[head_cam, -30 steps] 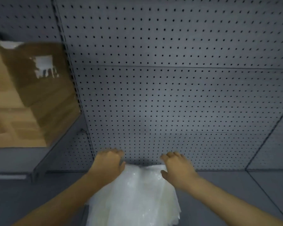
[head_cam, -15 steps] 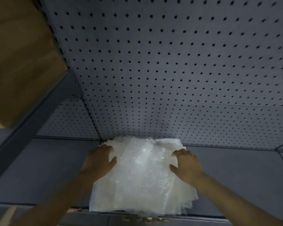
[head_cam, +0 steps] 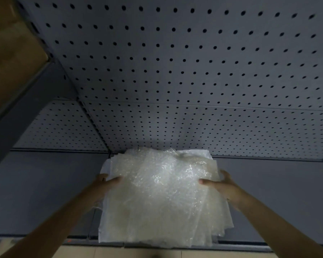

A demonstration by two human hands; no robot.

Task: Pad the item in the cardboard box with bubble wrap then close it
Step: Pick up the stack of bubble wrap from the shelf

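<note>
Head view: a stack of bubble wrap sheets (head_cam: 160, 194) is seen lying on a dark grey shelf (head_cam: 35, 192), its far edge close against the perforated back panel (head_cam: 175, 71) and its near edge overhanging the front lip of the shelf. The sheets are fanned unevenly, with several corners splayed out at the stack's lower right. The stack is clamped from both sides: the left hand (head_cam: 103, 185) is closed on its left edge, thumb laid on top, and the right hand (head_cam: 222, 185) is closed on its right edge in the same way. Up and to the left of the stack, a blurred brown cardboard box (head_cam: 9, 53) is partly visible on a higher level; whether it is the box of the task cannot be told, and no item is seen. The step in hand is judged to be the fetching of padding, so the task is at an early stage. For the next move, the stack, or a few sheets of it, would need to be drawn off the shelf with an even grip on both sides, since the loose, slippery sheets could slide apart.
</note>
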